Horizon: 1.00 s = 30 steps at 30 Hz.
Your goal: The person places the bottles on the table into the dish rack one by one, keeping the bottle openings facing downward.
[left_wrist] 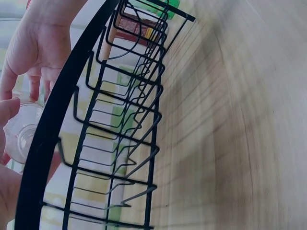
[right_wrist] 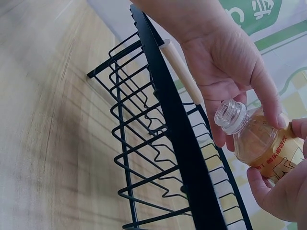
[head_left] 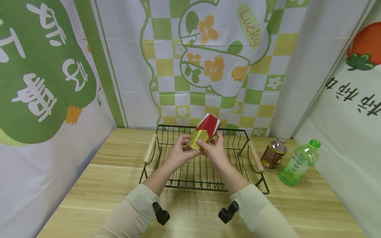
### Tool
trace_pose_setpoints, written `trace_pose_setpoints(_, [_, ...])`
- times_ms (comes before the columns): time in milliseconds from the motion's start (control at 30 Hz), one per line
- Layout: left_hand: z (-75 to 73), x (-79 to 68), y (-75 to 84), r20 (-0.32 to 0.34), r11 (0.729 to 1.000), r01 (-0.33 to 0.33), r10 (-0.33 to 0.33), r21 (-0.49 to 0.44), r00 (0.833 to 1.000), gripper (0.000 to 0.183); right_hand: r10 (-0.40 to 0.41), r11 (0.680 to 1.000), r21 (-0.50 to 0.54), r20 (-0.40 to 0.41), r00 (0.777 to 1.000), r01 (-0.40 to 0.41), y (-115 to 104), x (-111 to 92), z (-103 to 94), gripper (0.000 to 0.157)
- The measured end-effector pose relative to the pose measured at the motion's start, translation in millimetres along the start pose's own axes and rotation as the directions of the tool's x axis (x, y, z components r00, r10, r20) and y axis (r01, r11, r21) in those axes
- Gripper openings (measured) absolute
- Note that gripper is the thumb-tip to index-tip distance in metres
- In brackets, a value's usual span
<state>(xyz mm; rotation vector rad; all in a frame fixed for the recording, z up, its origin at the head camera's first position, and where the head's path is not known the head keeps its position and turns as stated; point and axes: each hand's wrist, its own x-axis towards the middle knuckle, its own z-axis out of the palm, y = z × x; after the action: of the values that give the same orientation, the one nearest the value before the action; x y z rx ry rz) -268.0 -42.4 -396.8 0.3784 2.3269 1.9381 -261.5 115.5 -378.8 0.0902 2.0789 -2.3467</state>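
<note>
Both hands hold a clear plastic bottle (head_left: 206, 129) tilted above the black wire rack (head_left: 190, 187). Its wrap-around label shows red, white and gold in the head view. The bottle's uncapped neck (right_wrist: 232, 116) points towards the left hand in the right wrist view. My left hand (head_left: 177, 154) curls its fingers and thumb about the lower left end, around the neck. My right hand (head_left: 216, 152) grips the label from the right, thumb lying across the gold part. From the left wrist, a clear round end of the bottle (left_wrist: 23, 129) shows between the hands.
The rack has wooden handles (head_left: 150, 148) on both sides and stands on a wood-grain table (head_left: 98, 185). To its right are a bottle with a brown label (head_left: 272, 155) and a green-capped bottle (head_left: 297, 165). Printed cloth (head_left: 166, 62) hangs behind and at both sides.
</note>
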Motion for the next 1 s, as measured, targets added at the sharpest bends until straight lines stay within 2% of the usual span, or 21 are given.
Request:
trace_pose_setpoints(133, [-8.0,0.1,0.8,0.026,0.998,-0.005,0.003,0.06,1.0,0.069,0.01,1.0,-0.002,-0.005,1.0,-0.01,-1,4,3.0,0.094])
trace_pose_setpoints(300, [-32.8,-0.8,3.7,0.013,0.982,0.007,-0.01,0.187,1.0,0.069,0.013,1.0,-0.024,-0.016,1.0,-0.013,-3,8,5.2,0.095])
trace_pose_setpoints(467, [-70.5,0.4,0.0,-0.093,0.95,0.02,0.01,0.311,0.996,0.057,0.021,0.999,-0.05,-0.029,0.999,-0.022,-2,14,6.0,0.096])
trace_pose_setpoints(600, [-99.1,0.5,-9.8,-0.177,0.915,0.099,-0.03,0.391,0.984,0.055,0.008,0.998,-0.066,-0.029,1.0,-0.01,-1,19,7.7,0.096])
trace_pose_setpoints(733, [-115.3,3.0,-26.1,-0.207,0.907,0.191,-0.119,0.376,0.971,0.058,-0.01,0.996,-0.089,-0.022,1.0,0.007,1,24,11.5,0.093])
trace_pose_setpoints(833, [-120.0,4.6,-37.8,-0.181,0.92,0.228,-0.177,0.319,0.967,0.06,-0.006,0.994,-0.113,-0.017,1.0,0.004,2,28,15.5,0.093])
trace_pose_setpoints(1000, [-121.1,5.2,-49.5,-0.138,0.95,0.231,-0.205,0.209,0.969,0.062,-0.01,0.991,-0.137,-0.01,1.0,0.008,4,35,24.2,0.095])
